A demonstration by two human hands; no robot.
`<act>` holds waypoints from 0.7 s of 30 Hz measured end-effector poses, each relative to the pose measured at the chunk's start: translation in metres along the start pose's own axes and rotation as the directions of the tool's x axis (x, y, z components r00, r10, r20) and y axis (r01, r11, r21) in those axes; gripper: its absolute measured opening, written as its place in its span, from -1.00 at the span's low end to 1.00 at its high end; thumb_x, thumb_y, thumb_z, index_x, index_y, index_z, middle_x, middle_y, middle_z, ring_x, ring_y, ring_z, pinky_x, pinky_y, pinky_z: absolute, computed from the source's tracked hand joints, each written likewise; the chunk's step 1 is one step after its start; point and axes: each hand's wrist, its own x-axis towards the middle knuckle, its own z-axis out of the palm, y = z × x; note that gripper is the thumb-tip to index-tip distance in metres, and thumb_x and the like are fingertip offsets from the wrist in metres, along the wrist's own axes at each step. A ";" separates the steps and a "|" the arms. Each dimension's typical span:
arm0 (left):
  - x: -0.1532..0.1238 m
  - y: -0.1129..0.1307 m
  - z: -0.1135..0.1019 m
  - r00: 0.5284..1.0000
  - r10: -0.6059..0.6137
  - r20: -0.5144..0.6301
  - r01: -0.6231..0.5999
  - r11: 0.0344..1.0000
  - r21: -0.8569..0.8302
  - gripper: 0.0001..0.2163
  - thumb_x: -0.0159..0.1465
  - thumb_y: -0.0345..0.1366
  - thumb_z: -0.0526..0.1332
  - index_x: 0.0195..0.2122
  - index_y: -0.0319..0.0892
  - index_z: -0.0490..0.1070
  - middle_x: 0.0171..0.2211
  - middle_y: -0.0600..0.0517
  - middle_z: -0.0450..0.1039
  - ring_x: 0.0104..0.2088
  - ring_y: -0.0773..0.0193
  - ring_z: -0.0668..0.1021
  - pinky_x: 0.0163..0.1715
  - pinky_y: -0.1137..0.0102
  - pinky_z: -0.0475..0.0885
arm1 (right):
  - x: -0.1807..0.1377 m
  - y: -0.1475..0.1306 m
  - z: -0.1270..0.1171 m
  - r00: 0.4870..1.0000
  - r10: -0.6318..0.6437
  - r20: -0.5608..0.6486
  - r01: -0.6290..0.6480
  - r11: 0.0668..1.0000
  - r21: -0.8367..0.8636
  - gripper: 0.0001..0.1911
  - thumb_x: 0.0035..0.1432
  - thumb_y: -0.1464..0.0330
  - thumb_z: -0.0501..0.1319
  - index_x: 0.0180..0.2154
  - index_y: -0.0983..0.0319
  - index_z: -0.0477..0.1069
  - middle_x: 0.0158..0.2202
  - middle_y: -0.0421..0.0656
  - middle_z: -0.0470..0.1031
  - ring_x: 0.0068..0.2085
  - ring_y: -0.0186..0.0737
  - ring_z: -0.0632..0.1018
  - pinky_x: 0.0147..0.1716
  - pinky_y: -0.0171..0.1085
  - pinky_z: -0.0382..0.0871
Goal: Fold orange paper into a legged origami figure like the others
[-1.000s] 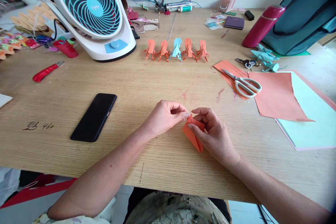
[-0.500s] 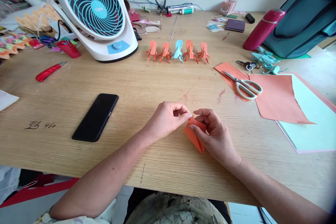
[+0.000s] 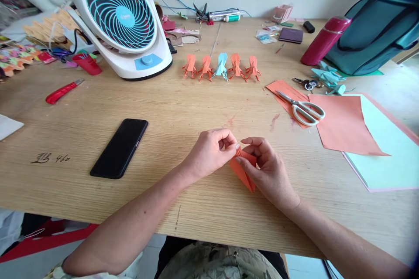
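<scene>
A partly folded piece of orange paper (image 3: 241, 171) lies on the wooden table (image 3: 183, 109) near its front edge. My left hand (image 3: 209, 151) pinches the paper's top corner between thumb and forefinger. My right hand (image 3: 268, 169) grips the paper's right side, fingers curled over it. A row of finished paper figures (image 3: 221, 66), orange with one light blue in the middle, stands further back at the centre.
A black phone (image 3: 119, 147) lies left of my hands. White scissors (image 3: 303, 107) rest on orange sheets (image 3: 343, 124) and a pale green sheet (image 3: 389, 148) at right. A white-and-teal fan (image 3: 122, 17), red cutter (image 3: 63, 90), magenta bottle (image 3: 324, 40) and teal bag (image 3: 376, 30) sit behind.
Both hands stay on the orange paper. My left fingers have curled in tighter on its top corner. The view has shifted slightly.
</scene>
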 end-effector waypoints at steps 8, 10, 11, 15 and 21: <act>0.003 -0.004 0.000 0.999 0.033 0.040 -0.030 0.998 -0.058 -0.82 0.34 -0.27 0.21 -0.41 -0.18 0.43 -0.44 0.10 0.40 -0.42 0.37 0.37 -0.38 0.44 0.28 | 0.000 -0.001 -0.001 1.000 -0.019 -0.010 0.019 1.000 0.007 -0.66 0.20 0.37 0.27 0.01 0.10 0.31 -0.35 -0.25 0.48 -0.32 -0.26 0.50 -0.28 -0.25 0.38; 0.003 -0.003 0.000 0.999 0.026 0.029 -0.024 0.998 -0.064 -0.74 0.40 -0.20 0.14 -0.39 -0.18 0.46 -0.38 0.05 0.44 -0.37 0.33 0.42 -0.33 0.41 0.29 | 0.001 0.000 -0.001 1.000 -0.025 -0.017 0.026 0.999 0.020 -0.65 0.21 0.37 0.27 0.02 0.10 0.30 -0.35 -0.25 0.47 -0.32 -0.26 0.50 -0.27 -0.25 0.38; 0.003 -0.003 0.000 1.000 0.020 0.021 -0.018 0.998 -0.067 -0.72 0.42 -0.20 0.12 -0.40 -0.19 0.46 -0.38 0.04 0.44 -0.37 0.32 0.42 -0.33 0.41 0.29 | 0.001 0.000 -0.001 1.000 -0.026 -0.017 0.026 0.999 0.022 -0.64 0.20 0.38 0.28 0.02 0.10 0.30 -0.35 -0.26 0.47 -0.32 -0.27 0.50 -0.27 -0.25 0.38; 0.003 -0.003 0.003 0.999 0.039 -0.025 -0.040 0.998 -0.044 -0.78 0.34 -0.28 0.23 -0.46 -0.19 0.41 -0.44 0.09 0.36 -0.45 0.38 0.36 -0.41 0.43 0.26 | 0.001 -0.002 0.000 1.000 -0.025 0.002 0.025 1.000 0.015 -0.66 0.21 0.39 0.27 0.01 0.11 0.31 -0.36 -0.26 0.47 -0.33 -0.28 0.49 -0.29 -0.27 0.36; 0.002 -0.004 0.003 0.991 0.128 -0.040 -0.129 0.991 -0.018 -0.80 0.29 -0.39 0.25 -0.49 -0.20 0.36 -0.45 0.12 0.33 -0.44 0.40 0.35 -0.41 0.46 0.25 | 0.000 0.000 0.002 1.000 -0.027 0.011 0.026 0.999 0.040 -0.66 0.21 0.39 0.28 0.02 0.11 0.32 -0.36 -0.26 0.47 -0.33 -0.28 0.48 -0.31 -0.28 0.34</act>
